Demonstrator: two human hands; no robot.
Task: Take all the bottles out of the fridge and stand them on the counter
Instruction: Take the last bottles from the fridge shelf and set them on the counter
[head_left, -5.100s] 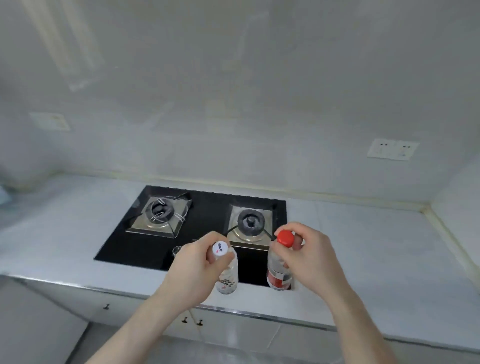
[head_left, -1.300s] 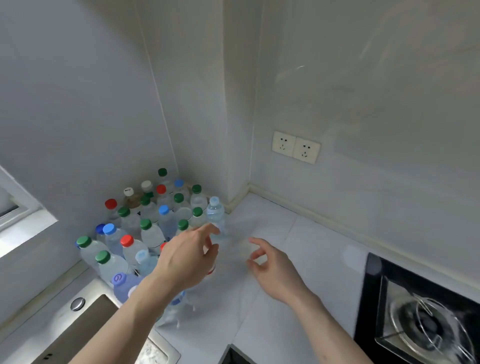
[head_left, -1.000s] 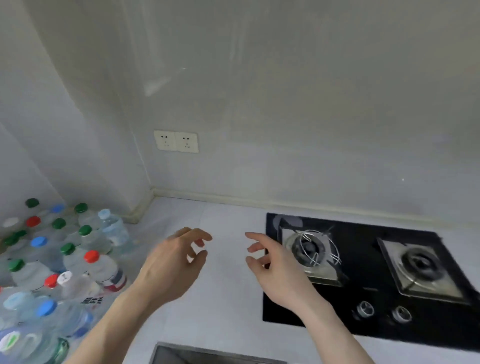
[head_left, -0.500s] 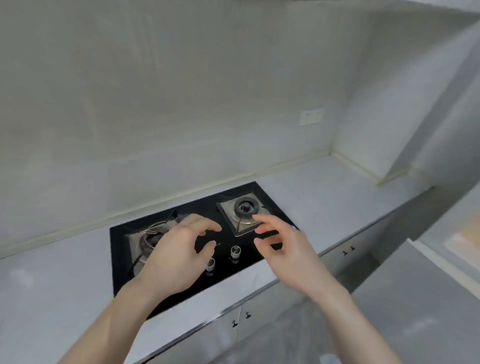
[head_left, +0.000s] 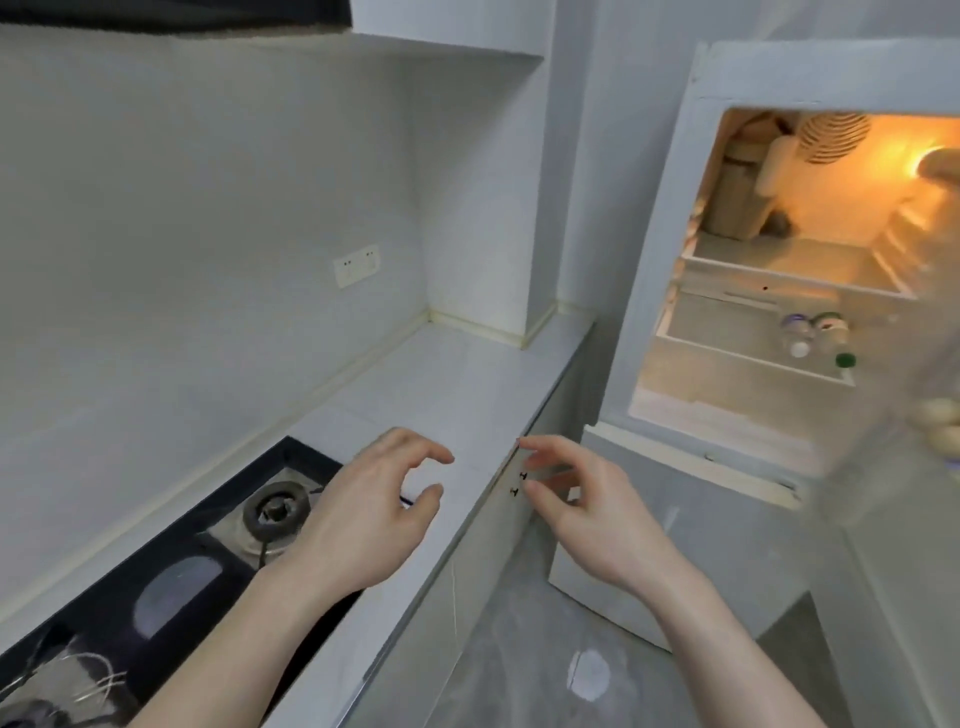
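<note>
Both hands were empty. Left hand (head_left: 363, 519) sat lower centre of frame over the edge of the counter (head_left: 441, 374), fingers loosely curled with thumb and forefinger apart, gripping nothing. Right hand (head_left: 587, 514) was just right of it, off the counter edge and in front of the cabinet front (head_left: 483, 545) with its small dark knobs, in the same loose half-open claw, nothing in it. My read: both were pre-shaped for a bottle neck, raised and pointed toward the fridge (head_left: 670, 322) for a two-at-a-time grab. Fridge stood open at the right of frame, interior light on. Remaining bottles (head_left: 813, 332) were a small cluster on the middle shelf (head_left: 727, 358), right of centre in the fridge; a few caps showed, one green (head_left: 845, 359) nearest the shelf's front edge. Too blurred to count or to tell upright from leaning. They sat near the front lip, likely an easy reach from above. Upper shelf held beige containers (head_left: 737, 197) at its left, type unclear. Pale rounded items (head_left: 940, 421) at the right edge might be eggs in the door; can't confirm. Gas hob (head_left: 270, 509) took the lower left of frame, so free counter ran from the hob to the corner by the wall socket (head_left: 357, 265). No bottles visible on this stretch of counter. Judgement: task mid-run, hands well apart from the bottles, next reach goes up and right.
</note>
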